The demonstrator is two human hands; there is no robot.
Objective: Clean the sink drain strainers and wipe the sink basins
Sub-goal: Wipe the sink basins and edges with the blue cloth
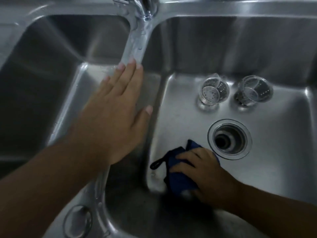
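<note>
A steel double sink fills the view. My left hand [113, 114] lies flat with fingers spread on the wet divider [133, 47] between the two basins, holding nothing. My right hand [204, 170] presses a dark blue cloth [178, 176] onto the floor of the right basin [274, 152], near its left wall and just left of the open drain hole [229, 139]. Two metal drain strainers [213, 92] [253, 93] lie tipped on their sides at the back of the right basin, side by side, apart from both hands.
The tap spout [145, 7] hangs over the divider at the top. The left basin [42, 74] is dark and deep. A round steel fitting [78, 220] sits on the near rim at the bottom left.
</note>
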